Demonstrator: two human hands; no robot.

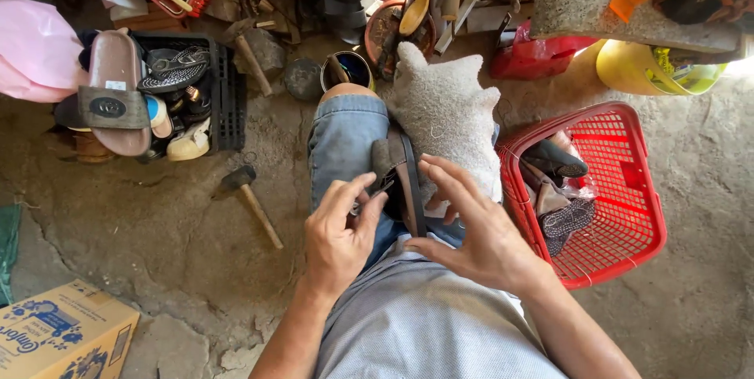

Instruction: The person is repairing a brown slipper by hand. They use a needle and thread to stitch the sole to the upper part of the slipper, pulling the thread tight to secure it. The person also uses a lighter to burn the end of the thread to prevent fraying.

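Observation:
A dark sandal point(402, 168) stands on its edge across my lap, between a denim-covered knee point(345, 131) and a grey cloth point(444, 104). My left hand point(339, 234) pinches a small part at the sandal's strap with thumb and fingers. My right hand point(471, 226) is spread, its fingertips resting against the sandal's sole side and its thumb low near the heel end. What exactly the left fingers pinch is too small to tell.
A red basket point(620, 222) with shoes sits at my right. A hammer point(250, 200) lies on the concrete floor at left. A black crate point(228, 96) holds sandals. A tin point(347, 69), tools, a yellow bucket point(636, 73) and a cardboard box point(59, 340) stand around.

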